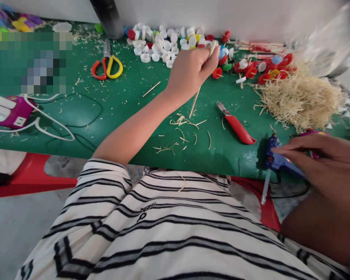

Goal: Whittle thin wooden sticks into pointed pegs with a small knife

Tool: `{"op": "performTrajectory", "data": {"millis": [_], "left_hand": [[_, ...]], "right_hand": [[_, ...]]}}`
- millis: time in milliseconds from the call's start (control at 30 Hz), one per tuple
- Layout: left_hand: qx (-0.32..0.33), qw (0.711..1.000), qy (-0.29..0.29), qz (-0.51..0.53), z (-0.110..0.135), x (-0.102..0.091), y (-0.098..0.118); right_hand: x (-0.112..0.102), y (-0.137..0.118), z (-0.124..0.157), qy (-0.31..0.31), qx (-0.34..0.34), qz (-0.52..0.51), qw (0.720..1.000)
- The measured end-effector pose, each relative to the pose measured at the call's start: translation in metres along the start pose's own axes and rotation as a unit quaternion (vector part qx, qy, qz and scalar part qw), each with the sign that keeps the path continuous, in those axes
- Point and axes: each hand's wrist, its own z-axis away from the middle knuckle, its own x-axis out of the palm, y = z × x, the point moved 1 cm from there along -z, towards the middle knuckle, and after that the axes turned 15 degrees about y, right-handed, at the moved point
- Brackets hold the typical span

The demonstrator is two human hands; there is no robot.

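- We are gripping a thin wooden stick (195, 103) in our left hand (191, 68), its fingers closing around the upper part while the lower end is slanting down over the green table (122, 101).
- Below that end, thin curled shavings (182, 122) are lying scattered.
- Our right hand (321, 163) is touching a blue glue gun (272, 149) with its fingertips at the table's near right edge; the hand is covering part of the handle, so we are not able to tell whether it is gripping firmly.
- A translucent glue stick (266, 186) is poking out of the gun's back, reaching past the edge.
- Between our hands, a red-handled knife (239, 129) is lying with its blade pointing away from us.
- Beyond our left hand, mostly white bottle caps (163, 42) are sitting heaped by the wall; to their right, red caps (251, 72) are lying near a pile of pale curly strands (303, 97).
- Further left, red-and-yellow-handled scissors (107, 68) are resting beside a dark cylinder (107, 17).
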Motion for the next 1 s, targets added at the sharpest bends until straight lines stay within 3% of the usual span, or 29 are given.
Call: {"op": "performTrajectory", "data": {"millis": [33,67,133,200,300,433,767,1000], "left_hand": [[0.005,1.000,-0.013,-0.006,0.000,0.000,0.000],[0.010,1.000,-0.022,-0.009,0.000,0.000,-0.001],[0.015,1.000,-0.018,-0.004,0.000,0.001,-0.002],[0.007,1.000,0.003,0.019,0.000,0.002,-0.003],[-0.010,0.998,0.006,0.063,0.000,0.003,-0.005],[-0.010,0.997,0.005,0.075,0.001,0.003,-0.007],[0.028,0.997,0.051,0.056,0.003,0.012,-0.008],[0.027,0.996,0.055,0.062,0.003,0.011,-0.007]], "right_hand": [[0.005,-0.014,-0.005,-0.008,-0.072,-0.056,0.996],[0.011,-0.027,-0.010,-0.057,-0.131,-0.118,0.983],[0.028,-0.045,-0.016,-0.188,-0.216,-0.229,0.930],[0.046,-0.058,-0.018,-0.271,-0.273,-0.288,0.877],[0.075,-0.073,-0.013,-0.367,-0.342,-0.249,0.828],[0.103,-0.093,-0.001,-0.415,-0.395,-0.216,0.790],[0.119,-0.120,0.014,-0.472,-0.424,-0.176,0.753],[0.119,-0.109,0.012,-0.379,-0.430,-0.189,0.798]]}}
